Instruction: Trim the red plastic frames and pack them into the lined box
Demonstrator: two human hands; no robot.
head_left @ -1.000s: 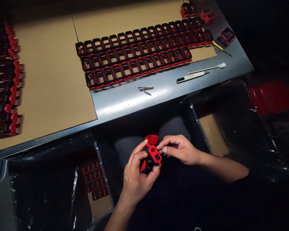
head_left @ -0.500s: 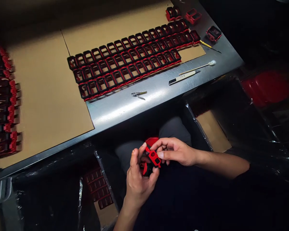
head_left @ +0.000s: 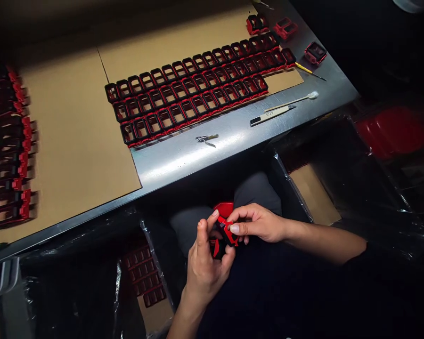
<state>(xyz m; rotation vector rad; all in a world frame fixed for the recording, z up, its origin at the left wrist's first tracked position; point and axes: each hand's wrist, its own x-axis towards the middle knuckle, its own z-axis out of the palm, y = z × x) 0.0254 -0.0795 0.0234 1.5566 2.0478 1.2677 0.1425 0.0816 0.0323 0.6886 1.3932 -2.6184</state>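
Both hands work low over the person's lap, below the near edge of the brushed sheet-metal bench (head_left: pixel 212 155). The left hand (head_left: pixel 207 268) cups a small red-and-black moulded plastic part (head_left: pixel 223 235) from beneath, its thumb and forefinger curled up around the piece so the grip is pressed onto it. The right hand (head_left: pixel 259 223) comes in from the right, thumb and forefinger pinching the part's glossy red upper edge, the other fingers folded beneath. The part is angular and blocky, with a dark opening in its red face; it sits between the two hands, above grey trouser cloth (head_left: pixel 191 223). A rounded red plastic shape (head_left: pixel 223 209) shows just behind the fingers.

On the bench, flat sheets of matte brown cardboard (head_left: pixel 74 141) carry three tight rows of black rectangular frames with red bases (head_left: pixel 198 92), each an open hollow box. More of the same frames (head_left: pixel 10 150), blurred, line the left edge. On the bare metal lie a small pair of steel clippers (head_left: pixel 207 138), a slim flat white-and-black blade tool (head_left: pixel 271 114), a thin wooden stick with a white tufted tip (head_left: pixel 297 99) and a yellow-handled pick (head_left: pixel 309 71).

Below the bench, cartons lined with crinkled shiny black plastic film stand on either side of the knees; the left carton (head_left: pixel 144 282) holds rows of dark red frames on cardboard.
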